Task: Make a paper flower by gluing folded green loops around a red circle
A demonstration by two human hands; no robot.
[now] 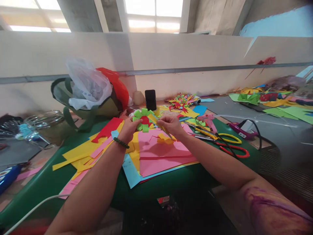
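My left hand pinches the left edge of a paper flower with green looped petals and a red centre. Between the fingers of my right hand is a folded yellow paper piece, its upper end against the flower's right side. Whether the two are stuck together I cannot tell. Below them, a small yellow paper shape lies on a stack of pink paper sheets. Yellow-handled scissors and red-handled scissors rest to the right, near a pink glue gun.
Yellow and pink paper strips cover the left of the green surface. Behind stand a dark phone, a bag with plastic bags in it, and a pile of colourful paper pieces. A purple power strip sits at the right.
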